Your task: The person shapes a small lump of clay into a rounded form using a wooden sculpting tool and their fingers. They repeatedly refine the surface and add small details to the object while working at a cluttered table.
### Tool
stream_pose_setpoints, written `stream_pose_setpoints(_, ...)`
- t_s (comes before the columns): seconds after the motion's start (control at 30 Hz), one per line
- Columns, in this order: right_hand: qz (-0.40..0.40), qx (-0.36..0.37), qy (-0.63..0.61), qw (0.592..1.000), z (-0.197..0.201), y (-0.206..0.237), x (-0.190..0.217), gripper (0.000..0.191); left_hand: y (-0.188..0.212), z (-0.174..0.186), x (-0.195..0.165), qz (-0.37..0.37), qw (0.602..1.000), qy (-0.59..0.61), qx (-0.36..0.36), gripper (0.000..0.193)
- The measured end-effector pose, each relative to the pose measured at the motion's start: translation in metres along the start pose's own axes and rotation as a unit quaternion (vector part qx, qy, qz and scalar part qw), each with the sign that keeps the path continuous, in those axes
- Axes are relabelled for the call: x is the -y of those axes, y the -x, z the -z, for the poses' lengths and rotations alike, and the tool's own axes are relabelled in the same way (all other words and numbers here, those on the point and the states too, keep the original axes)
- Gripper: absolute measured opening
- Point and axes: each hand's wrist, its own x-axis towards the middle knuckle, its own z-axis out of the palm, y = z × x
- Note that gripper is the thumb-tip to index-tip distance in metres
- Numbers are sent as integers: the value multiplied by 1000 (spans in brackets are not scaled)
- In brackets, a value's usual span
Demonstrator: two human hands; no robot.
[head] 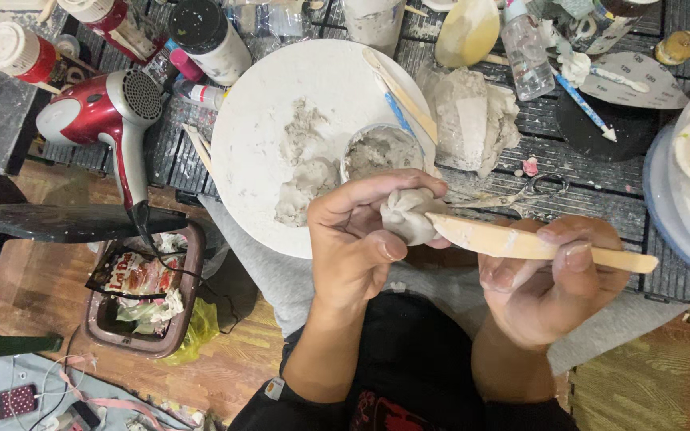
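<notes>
Though lumpy, pale grey clay piece (pixel 406 214)

A single head-worn camera looks steeply down from above the person's lap, close to both hands. The view faces forward over a dark slatted worktable (pixel 569 199), with wooden floor (pixel 225 367) visible below the table edge at frame bottom.

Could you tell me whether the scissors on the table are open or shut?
Shut: the scissors lie flat with blades together, pointing left.
</notes>
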Motion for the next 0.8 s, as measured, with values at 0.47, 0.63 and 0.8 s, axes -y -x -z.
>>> stream_pose_setpoints(0.47,70,116,-98,986,20,5,-3,22,1,11,5,-3,998,42,55,48)
stream_pose_setpoints(0.63,38,184,-70,980,28,8,14,29,2,12,4,-8,996,36,86,52)
stream_pose_setpoints(0.8,53,152,-50,986,20,18,7,24,4,12,1,-7,997,0,82,55)
